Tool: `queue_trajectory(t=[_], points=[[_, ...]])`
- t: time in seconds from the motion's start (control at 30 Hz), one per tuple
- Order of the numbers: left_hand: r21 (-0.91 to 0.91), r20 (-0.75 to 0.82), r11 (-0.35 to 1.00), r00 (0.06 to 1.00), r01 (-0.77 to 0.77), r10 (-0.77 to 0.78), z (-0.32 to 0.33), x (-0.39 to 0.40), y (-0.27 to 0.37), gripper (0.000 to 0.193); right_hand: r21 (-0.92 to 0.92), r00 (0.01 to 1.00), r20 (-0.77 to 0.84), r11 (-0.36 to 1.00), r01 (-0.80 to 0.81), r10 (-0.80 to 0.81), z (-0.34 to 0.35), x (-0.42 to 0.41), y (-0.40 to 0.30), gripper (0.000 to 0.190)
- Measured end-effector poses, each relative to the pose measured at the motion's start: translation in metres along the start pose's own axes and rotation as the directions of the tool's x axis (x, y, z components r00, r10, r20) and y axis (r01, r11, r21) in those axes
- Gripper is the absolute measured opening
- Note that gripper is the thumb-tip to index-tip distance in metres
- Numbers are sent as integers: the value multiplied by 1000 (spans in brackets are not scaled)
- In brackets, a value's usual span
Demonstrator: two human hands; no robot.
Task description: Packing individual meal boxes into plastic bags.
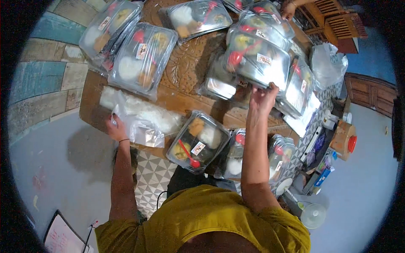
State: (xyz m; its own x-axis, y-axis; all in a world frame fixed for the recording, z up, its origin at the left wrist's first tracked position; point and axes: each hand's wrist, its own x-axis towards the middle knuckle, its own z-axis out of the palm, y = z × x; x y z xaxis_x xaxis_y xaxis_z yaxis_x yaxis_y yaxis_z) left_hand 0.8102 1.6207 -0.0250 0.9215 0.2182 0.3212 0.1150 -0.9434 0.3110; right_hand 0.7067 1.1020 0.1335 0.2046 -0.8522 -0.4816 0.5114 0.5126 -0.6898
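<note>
My left hand (117,128) pinches a thin transparent plastic bag (140,128) at the left front of the carved wooden table (182,60). Beneath that bag lies a pile of flat plastic bags (158,114). At the right, my right hand (264,98) grips the near edge of a meal box (272,71), with a red spoon and a sticker under its transparent lid. The held box is tilted over other boxes. Close to me, another meal box (199,140) with rice, fried food and a red spoon sits at the table's front edge.
More packed boxes stand at the left (142,60), at the back (199,19) and at the right front (280,158). Another person's hand (288,11) touches boxes at the far right. A white plastic bag (327,64) and wooden chairs (341,23) are beyond the table.
</note>
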Motion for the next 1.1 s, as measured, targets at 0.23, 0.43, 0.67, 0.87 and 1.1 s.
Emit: queue_trajectory(t=[0.23, 0.43, 0.67, 0.87, 1.1], points=[[44, -141, 972, 962, -229, 233, 13, 57, -103, 37, -302, 956, 124, 928, -217, 264, -50, -109, -13, 10], [-294, -8, 948, 992, 119, -127, -14, 112, -91, 36, -764, 823, 56, 555, -329, 565, -95, -190, 42, 18], [-82, -11, 985, 988, 153, -155, 14, 108, -71, 40, -839, 827, 264, 541, -57, 496, -109, -228, 142, 21], [-63, 39, 985, 987, 160, -157, 15, 109, -68, 43, -868, 743, 322, 497, -17, 587, -108, -208, 145, 31], [-65, -6, 985, 987, 160, -161, 10, 99, -69, 49, -824, 734, 352, 564, -51, 581, -12, -115, 37, 53]])
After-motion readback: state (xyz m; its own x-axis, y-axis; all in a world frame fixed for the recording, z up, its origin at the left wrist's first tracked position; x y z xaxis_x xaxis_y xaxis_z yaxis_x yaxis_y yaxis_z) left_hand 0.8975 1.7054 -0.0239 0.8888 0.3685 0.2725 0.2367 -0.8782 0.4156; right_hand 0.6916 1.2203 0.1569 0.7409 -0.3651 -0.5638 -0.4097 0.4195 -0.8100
